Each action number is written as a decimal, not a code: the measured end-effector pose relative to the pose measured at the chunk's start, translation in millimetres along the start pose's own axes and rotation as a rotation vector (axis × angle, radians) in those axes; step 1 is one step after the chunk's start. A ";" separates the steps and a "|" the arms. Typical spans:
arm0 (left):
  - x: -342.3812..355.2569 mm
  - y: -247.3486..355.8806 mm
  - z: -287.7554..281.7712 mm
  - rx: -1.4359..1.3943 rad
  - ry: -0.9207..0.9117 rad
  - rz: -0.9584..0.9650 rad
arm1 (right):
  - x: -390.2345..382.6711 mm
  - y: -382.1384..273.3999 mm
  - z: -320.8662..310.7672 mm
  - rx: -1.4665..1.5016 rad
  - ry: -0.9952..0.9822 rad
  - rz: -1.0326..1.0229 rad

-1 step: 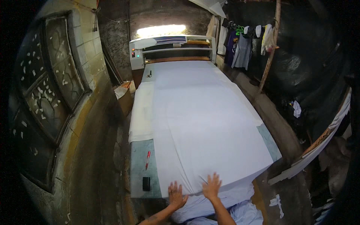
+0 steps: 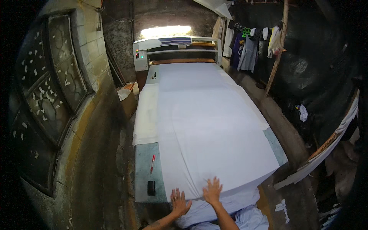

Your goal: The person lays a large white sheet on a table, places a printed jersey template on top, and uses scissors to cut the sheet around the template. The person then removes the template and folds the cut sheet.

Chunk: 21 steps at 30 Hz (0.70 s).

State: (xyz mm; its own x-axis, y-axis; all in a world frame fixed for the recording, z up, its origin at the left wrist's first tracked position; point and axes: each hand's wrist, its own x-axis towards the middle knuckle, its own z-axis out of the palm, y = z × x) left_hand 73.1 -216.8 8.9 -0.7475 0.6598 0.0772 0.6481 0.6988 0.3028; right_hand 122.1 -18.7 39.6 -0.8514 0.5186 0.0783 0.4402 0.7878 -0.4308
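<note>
Resting with fingers apart on the white cloth, the left hand and right hand meet the table's near edge; toward its near left corner lie a black case and red pen.

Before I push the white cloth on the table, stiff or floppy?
The white cloth looks floppy, as it drapes over the near edge of the table. It would probably bunch: creases run up from between the left hand and right hand. Dragging it all may feel heavy, given its spread along the table.
</note>
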 end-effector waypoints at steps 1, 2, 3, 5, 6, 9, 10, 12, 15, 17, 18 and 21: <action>-12.8 -10.8 -4.4 0.060 -0.161 -0.048 | -1.6 -21.3 11.7 0.032 0.023 -0.020; -27.4 -21.4 -6.4 -0.061 -0.078 0.026 | -4.0 -39.4 26.0 0.072 -0.002 -0.026; -36.2 -19.3 -5.7 -0.161 -0.060 0.080 | 0.2 -46.4 30.2 0.098 0.016 -0.047; -56.6 -34.6 -10.8 0.095 -0.256 0.141 | -13.6 -71.8 51.3 -0.036 -0.064 -0.006; -62.9 -41.7 -13.4 -0.166 -0.162 0.145 | -20.5 -78.9 57.1 -0.137 -0.135 0.048; -70.3 -78.2 -33.3 -0.370 -0.575 0.075 | -37.8 -97.8 63.5 -0.120 -0.111 0.169; -65.2 -98.9 -45.3 -0.423 -0.700 0.226 | -39.9 -105.3 63.5 -0.120 -0.191 0.257; -58.1 -141.9 -74.0 -0.528 -0.957 0.533 | -40.4 -124.8 65.7 -0.107 -0.129 0.278; -52.9 -224.6 -119.2 -0.532 -1.264 0.749 | -43.3 -164.5 80.0 -0.047 -0.135 0.331; -49.0 -274.2 -138.1 -0.699 -1.367 0.655 | -40.8 -193.4 94.8 -0.032 -0.121 0.362; -43.7 -301.3 -142.3 -0.773 -1.419 0.601 | -46.5 -208.0 102.3 -0.047 -0.106 0.392; -20.8 -375.4 -137.9 -0.877 -1.558 0.439 | -52.6 -237.6 110.2 -0.084 -0.078 0.446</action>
State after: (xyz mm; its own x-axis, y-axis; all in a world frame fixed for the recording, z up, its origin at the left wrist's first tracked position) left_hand -174.7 -531.0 24.6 0.5624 0.7168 -0.4121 0.1011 0.4351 0.8947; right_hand 30.9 -269.8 38.8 -0.5913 0.7889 -0.1673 0.7872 0.5196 -0.3321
